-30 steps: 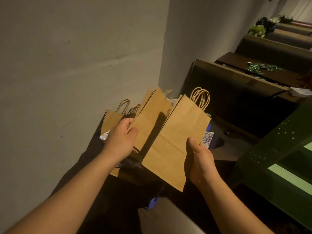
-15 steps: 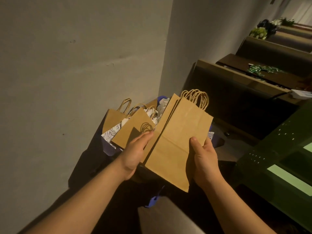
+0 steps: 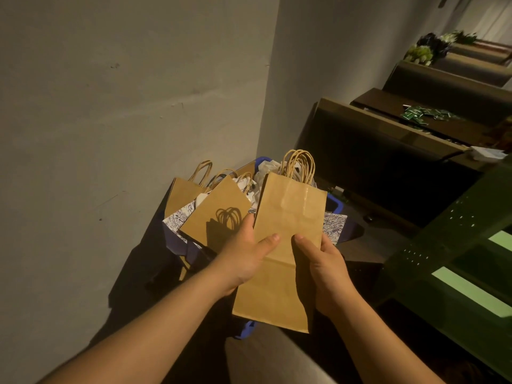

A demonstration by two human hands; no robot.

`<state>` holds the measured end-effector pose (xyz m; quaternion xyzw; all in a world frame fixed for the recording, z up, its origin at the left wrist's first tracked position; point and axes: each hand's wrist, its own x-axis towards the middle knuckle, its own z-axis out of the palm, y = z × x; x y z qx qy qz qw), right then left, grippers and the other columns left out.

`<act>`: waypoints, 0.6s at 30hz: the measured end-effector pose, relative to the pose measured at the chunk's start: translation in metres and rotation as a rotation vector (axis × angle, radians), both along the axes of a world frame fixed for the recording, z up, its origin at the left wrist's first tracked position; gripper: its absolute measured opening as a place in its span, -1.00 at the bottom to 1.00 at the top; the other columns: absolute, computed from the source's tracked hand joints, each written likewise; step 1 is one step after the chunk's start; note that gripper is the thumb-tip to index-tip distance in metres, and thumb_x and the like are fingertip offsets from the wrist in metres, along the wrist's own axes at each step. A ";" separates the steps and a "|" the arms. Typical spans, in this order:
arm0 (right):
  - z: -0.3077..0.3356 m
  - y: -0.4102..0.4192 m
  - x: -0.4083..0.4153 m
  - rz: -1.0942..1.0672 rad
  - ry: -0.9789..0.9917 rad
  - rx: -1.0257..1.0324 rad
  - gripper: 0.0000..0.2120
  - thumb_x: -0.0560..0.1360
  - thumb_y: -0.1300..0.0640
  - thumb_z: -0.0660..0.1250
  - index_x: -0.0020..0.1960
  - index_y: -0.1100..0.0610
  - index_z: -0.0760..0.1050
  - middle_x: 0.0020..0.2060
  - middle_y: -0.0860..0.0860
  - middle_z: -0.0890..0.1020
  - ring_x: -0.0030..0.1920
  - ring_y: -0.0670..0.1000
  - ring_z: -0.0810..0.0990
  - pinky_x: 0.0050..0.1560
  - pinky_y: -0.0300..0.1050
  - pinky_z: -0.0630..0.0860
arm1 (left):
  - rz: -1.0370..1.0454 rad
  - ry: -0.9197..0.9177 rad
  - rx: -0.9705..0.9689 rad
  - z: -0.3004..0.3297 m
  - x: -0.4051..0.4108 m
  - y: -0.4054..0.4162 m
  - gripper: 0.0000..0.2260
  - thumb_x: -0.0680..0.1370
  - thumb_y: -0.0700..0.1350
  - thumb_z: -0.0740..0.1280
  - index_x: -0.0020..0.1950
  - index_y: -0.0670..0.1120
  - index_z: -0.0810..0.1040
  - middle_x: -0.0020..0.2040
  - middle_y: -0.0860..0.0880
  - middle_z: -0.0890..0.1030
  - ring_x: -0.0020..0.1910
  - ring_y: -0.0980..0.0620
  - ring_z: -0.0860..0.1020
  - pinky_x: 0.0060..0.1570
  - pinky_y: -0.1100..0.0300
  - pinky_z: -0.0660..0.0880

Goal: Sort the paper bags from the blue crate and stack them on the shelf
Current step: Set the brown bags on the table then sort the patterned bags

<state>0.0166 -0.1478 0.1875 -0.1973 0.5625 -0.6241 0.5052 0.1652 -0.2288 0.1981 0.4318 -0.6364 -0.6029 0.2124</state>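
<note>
Head view, paper bags between left hand, right hand

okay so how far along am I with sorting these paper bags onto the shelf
Early on, by the look of it. Done: nothing visibly stacked; the green shelf shows no bags in the part in view. In hand: the left hand and right hand grip a bundle of brown bags. Left: the blue crate holds more brown bags and patterned ones.

We see a dim, warm-lit scene; handle shadows fall sharply on a brown bag, the wall glows softly, lower areas sink into black, and edges bend.
</note>
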 end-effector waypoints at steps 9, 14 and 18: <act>-0.006 -0.004 -0.006 -0.125 -0.033 0.023 -0.72 0.59 0.15 0.36 0.29 0.04 0.52 0.07 0.08 0.74 0.09 0.18 0.72 0.23 0.27 0.56 | -0.044 -0.253 -0.172 0.005 0.003 -0.039 -0.41 0.65 0.34 -0.01 0.59 0.08 0.29 0.51 -0.01 0.45 0.47 -0.09 0.40 0.38 -0.02 0.36; -0.007 -0.003 -0.012 -0.168 -0.037 0.019 -0.74 0.59 0.12 0.37 0.26 -0.02 0.52 0.03 0.02 0.75 0.05 0.12 0.73 0.06 0.12 0.59 | 0.141 -0.776 -0.493 -0.018 0.020 -0.085 -0.41 0.63 0.28 0.19 0.57 0.02 0.26 0.47 -0.08 0.44 0.46 -0.17 0.32 0.33 -0.18 0.37; -0.009 -0.006 -0.012 -0.175 -0.031 0.028 -0.76 0.59 0.12 0.37 0.24 -0.03 0.52 0.08 0.03 0.73 0.09 0.13 0.71 0.16 0.16 0.58 | 0.021 -1.114 -0.507 -0.034 0.025 -0.097 -0.18 0.51 0.42 0.25 0.61 -0.01 0.12 0.55 -0.16 0.29 0.50 -0.27 0.24 0.39 -0.22 0.31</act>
